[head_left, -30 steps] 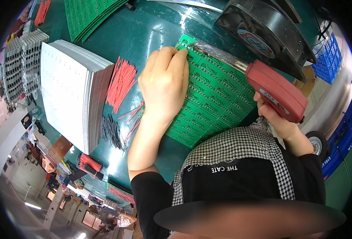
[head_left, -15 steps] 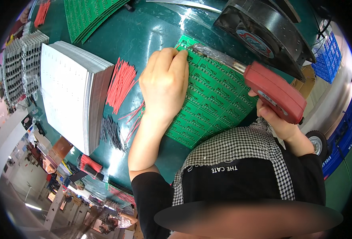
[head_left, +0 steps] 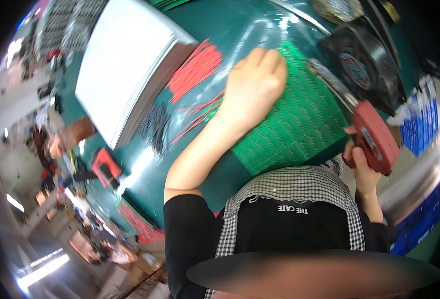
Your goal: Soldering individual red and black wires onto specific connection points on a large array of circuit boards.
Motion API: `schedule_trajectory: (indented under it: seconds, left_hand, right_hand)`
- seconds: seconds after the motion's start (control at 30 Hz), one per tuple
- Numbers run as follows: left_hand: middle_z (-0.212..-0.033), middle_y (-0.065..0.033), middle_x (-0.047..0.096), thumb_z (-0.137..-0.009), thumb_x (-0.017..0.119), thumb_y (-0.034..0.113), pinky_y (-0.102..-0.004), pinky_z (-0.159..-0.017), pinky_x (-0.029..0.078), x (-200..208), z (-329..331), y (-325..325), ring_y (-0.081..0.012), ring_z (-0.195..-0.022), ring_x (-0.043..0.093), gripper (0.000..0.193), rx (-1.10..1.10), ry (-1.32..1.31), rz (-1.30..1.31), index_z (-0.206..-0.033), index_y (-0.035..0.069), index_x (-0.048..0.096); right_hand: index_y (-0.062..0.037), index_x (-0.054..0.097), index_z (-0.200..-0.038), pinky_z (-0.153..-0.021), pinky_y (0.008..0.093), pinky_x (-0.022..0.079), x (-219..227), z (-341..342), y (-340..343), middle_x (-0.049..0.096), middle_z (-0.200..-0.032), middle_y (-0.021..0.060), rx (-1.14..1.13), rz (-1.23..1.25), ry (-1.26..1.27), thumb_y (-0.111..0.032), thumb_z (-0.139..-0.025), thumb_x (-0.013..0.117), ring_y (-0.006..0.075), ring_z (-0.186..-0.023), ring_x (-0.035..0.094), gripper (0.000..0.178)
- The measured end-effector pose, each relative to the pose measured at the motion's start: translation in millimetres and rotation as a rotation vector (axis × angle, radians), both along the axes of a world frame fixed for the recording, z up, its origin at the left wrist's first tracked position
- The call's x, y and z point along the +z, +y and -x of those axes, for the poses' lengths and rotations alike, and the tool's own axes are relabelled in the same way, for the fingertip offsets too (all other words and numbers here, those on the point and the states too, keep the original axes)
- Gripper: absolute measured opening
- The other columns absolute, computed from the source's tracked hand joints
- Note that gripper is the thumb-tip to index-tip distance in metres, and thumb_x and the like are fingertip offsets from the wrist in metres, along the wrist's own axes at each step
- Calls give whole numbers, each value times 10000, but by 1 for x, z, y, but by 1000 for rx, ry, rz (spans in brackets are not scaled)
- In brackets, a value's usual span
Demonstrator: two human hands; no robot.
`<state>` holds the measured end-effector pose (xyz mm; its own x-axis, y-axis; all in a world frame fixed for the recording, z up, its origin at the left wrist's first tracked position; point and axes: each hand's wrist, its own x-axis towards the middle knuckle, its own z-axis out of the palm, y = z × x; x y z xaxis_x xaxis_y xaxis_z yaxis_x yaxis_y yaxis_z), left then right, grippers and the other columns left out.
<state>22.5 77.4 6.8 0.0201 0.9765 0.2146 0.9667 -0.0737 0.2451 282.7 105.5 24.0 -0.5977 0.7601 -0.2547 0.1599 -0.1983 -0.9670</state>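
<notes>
My left hand rests with curled fingers at the upper left part of a green circuit board panel. What its fingertips hold, if anything, is hidden under the hand. My right hand is wrapped round the handle of a red soldering gun. The gun's metal shaft points up and left, its tip over or near the panel's upper right edge, apart from my left fingers. Loose red wires lie beside my left forearm, and a bundle of red wires sits farther left.
A tall stack of white sheets stands at the left, with dark wires near it. At the upper right is a black fan. A blue crate stands beyond the table at the right. More green boards lie at the top.
The whole view has turned, shifting the table's contents in the picture. The soldering gun's tip has moved right, away from my left fingers. My left hand stays on the panel.
</notes>
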Motion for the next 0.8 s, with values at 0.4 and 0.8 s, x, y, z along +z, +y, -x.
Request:
schedule_trajectory:
  seconds: [0.4,0.8]
  left_hand:
    - [-918,-133,599,-746,578,65,-360,-722,454,-12,86,-73,-290,-836,570,145,420,-13,-159,-871,-3,604]
    - [-818,-147,617,-716,599,104,-354,-699,462,-31,131,-28,-300,-754,594,177,388,-77,147,-863,16,642]
  right_hand:
    - [35,441,-1146,-508,198,381,-19,13,-1,559,-1035,143,-36,-129,94,-19,-804,496,80,-596,498,351]
    - [24,438,-1150,-523,202,400,-25,5,-4,557,-1040,137,-83,-134,151,-18,-814,497,86,-609,511,344]
